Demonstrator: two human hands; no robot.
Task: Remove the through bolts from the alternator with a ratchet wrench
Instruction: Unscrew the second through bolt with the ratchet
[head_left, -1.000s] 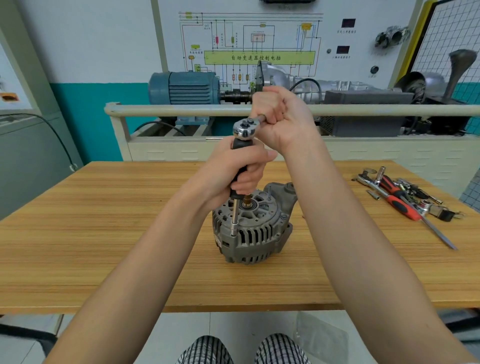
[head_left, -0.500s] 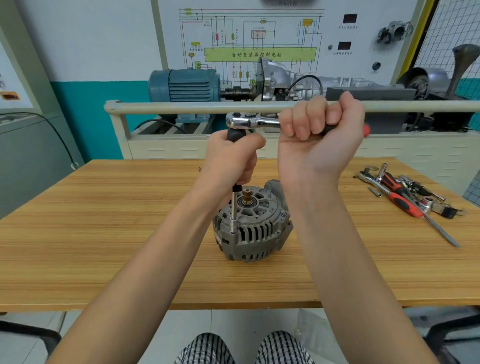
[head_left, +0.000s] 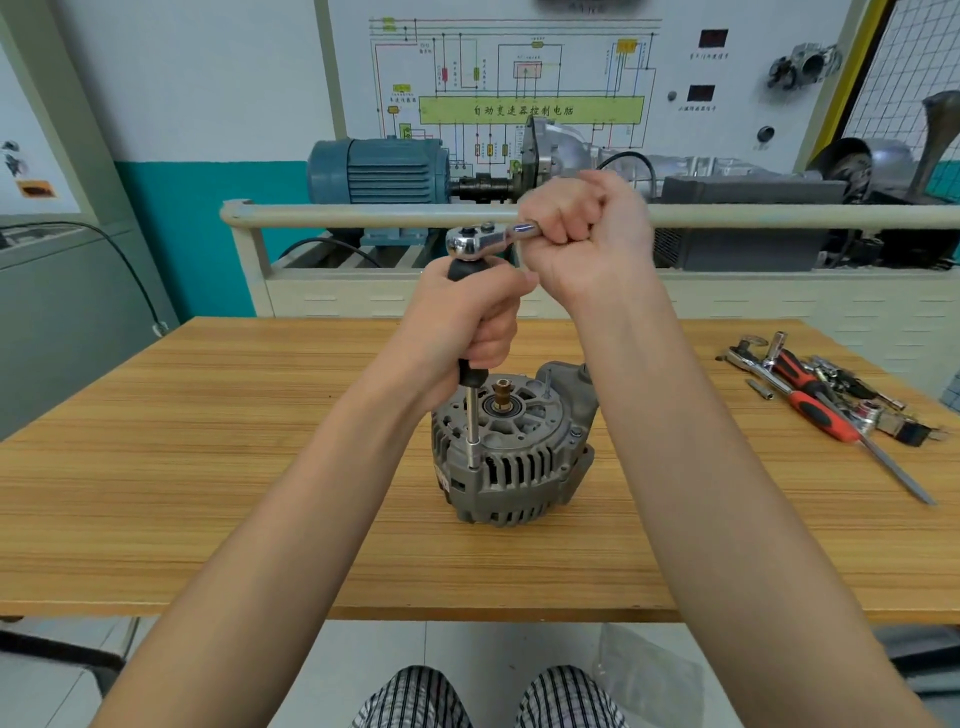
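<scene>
A grey alternator (head_left: 511, 457) stands upright on the wooden table (head_left: 208, 467), brass shaft end up. A long chrome extension bar (head_left: 472, 431) rises from its left rim up to a chrome ratchet wrench (head_left: 480, 240). My left hand (head_left: 467, 317) grips the extension's black collar just under the ratchet head. My right hand (head_left: 584, 234) is fisted round the ratchet handle, which points right and away; the handle itself is hidden in the fist. The bolt head under the socket is not visible.
Loose tools lie at the table's right end: a red-and-black handled driver (head_left: 810, 402), a second ratchet (head_left: 748, 358), sockets and bits. A beige rail (head_left: 363, 214) runs behind the table, with a blue motor (head_left: 379, 171) and gearbox rig beyond it.
My right hand has swung the ratchet handle back and forth: out to the right half a second ago, now back toward the centre. The left hand and the extension stay in place.
</scene>
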